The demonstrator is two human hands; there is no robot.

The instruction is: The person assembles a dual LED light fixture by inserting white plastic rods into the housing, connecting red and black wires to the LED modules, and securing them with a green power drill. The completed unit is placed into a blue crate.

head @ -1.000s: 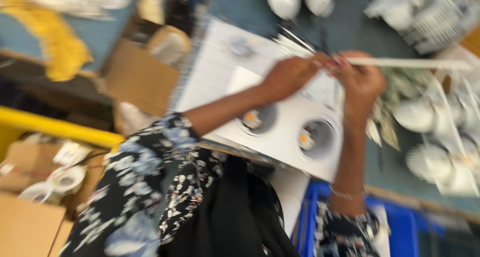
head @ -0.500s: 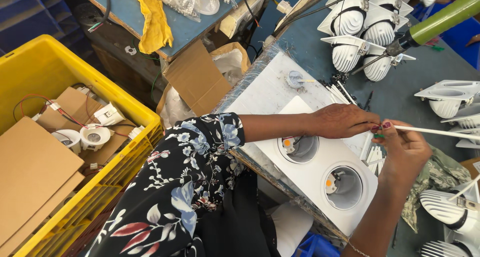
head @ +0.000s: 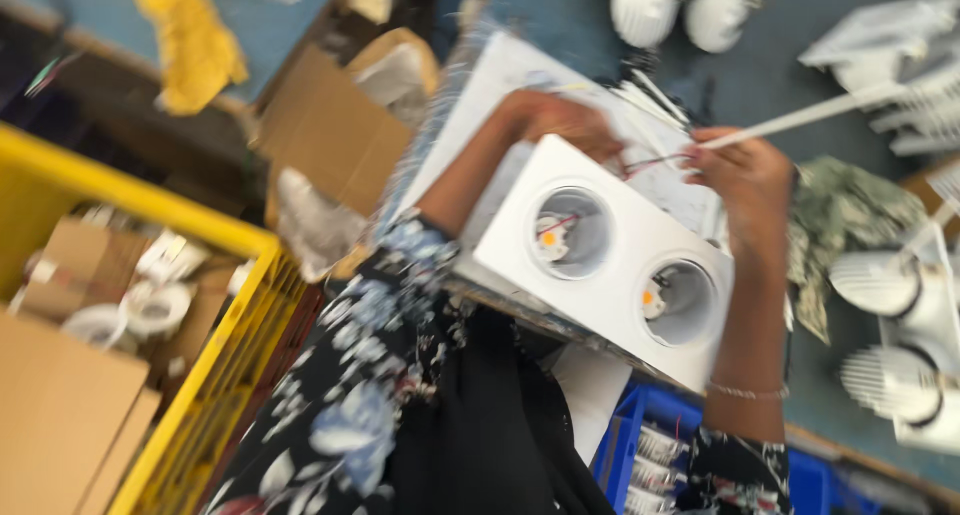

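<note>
A yellow crate point(head: 215, 325) of cardboard sits beside the blue table point(head: 560, 25), where a white twin-lamp housing point(head: 610, 260) lies tilted at the table's near edge. Behind it, the left hand point(head: 555, 125) rests, its grip hidden by blur; the right hand point(head: 745, 175) pinches a thin white sleeve point(head: 800, 120).

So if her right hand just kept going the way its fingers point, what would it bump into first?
Probably the left hand. The right hand points its fingers across the top of the white twin-lamp housing toward it, with thin red wires between. Blur leaves depth uncertain.
</note>
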